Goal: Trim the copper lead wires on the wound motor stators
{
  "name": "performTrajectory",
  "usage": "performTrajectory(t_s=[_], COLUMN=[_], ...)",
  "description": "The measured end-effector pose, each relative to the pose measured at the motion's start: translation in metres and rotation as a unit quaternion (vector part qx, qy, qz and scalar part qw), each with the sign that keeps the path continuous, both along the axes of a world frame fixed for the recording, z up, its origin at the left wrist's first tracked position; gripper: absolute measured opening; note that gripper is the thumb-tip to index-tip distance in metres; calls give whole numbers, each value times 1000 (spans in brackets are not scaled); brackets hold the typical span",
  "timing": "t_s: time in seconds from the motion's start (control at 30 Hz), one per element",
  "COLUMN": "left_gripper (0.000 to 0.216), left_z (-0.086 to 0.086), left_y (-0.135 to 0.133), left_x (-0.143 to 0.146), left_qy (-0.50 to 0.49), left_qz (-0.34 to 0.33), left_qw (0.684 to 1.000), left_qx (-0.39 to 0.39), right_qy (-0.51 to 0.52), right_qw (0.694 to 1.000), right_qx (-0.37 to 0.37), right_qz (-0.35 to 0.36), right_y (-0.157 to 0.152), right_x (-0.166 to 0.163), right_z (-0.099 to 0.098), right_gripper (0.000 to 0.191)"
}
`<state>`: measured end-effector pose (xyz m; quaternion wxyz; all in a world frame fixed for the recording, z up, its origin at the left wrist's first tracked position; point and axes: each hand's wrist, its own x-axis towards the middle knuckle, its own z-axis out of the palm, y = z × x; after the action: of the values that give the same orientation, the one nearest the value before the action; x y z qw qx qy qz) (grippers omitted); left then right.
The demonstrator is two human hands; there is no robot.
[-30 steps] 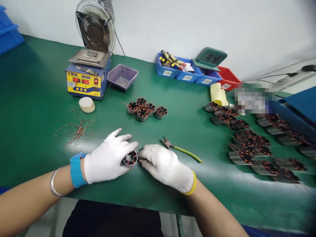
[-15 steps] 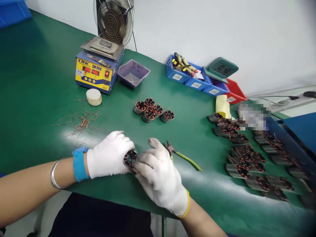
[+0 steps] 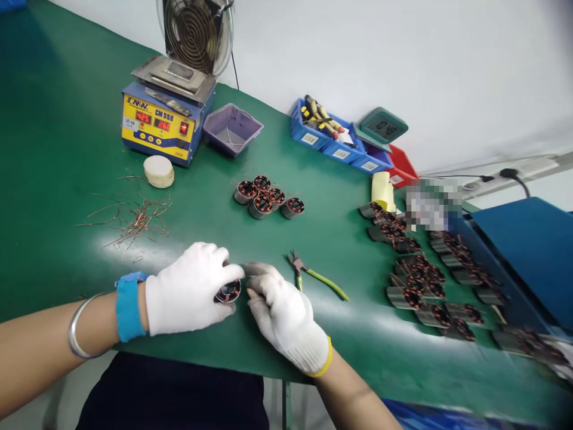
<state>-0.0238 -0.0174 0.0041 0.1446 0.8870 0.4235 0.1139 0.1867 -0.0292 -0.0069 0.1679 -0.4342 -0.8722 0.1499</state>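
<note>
My left hand [image 3: 190,295], in a white glove with a blue wrist strap, is wrapped round a small motor stator [image 3: 228,291] with copper windings, held just above the green mat [image 3: 67,197]. My right hand [image 3: 284,316], also in a white glove, touches the stator's right side with pinched fingertips; what they pinch is too small to make out. Green-handled cutters [image 3: 313,275] lie just right of my right hand.
A blue and yellow solder pot [image 3: 161,116] with a fan [image 3: 194,27] stands at the back left, a purple tray [image 3: 233,128] beside it. Cut copper wire bits [image 3: 134,218], a white puck [image 3: 158,171], a stator cluster [image 3: 264,200], blue bins [image 3: 322,140] and many stators [image 3: 425,280] at right.
The camera view swung left and tilted. My right hand lowered and drew its fingers to the stator's right side; my left hand kept hold of the stator.
</note>
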Motion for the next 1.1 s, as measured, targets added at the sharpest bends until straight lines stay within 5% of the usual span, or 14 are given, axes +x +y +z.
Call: performTrajectory(t_s=[0.17, 0.3, 0.53, 0.73, 0.9, 1.1], left_gripper=[19, 17, 9, 8, 21, 23], left_z=[6, 6, 3, -12, -20, -11], left_y=[6, 8, -3, -14, -11, -5], left_x=[0, -1, 1, 12, 12, 18], left_qy=[-15, -20, -28, -22, -83, -117], left_qz=[-14, -27, -51, 20, 2, 105], left_qw=[992, 989, 991, 999, 995, 976], left_qx=[-125, -144, -119, -39, -60, -151], right_qy=[49, 94, -4, -21, -16, -4], right_qw=[964, 936, 968, 969, 976, 996], right_qx=[-250, -327, -229, -226, -201, -45], right_qz=[-73, -92, -99, -96, -82, 74], right_y=[0, 2, 3, 5, 1, -10], right_x=[1, -4, -7, -9, -6, -5], right_z=[7, 9, 11, 12, 9, 0], right_gripper=[15, 15, 9, 7, 8, 12])
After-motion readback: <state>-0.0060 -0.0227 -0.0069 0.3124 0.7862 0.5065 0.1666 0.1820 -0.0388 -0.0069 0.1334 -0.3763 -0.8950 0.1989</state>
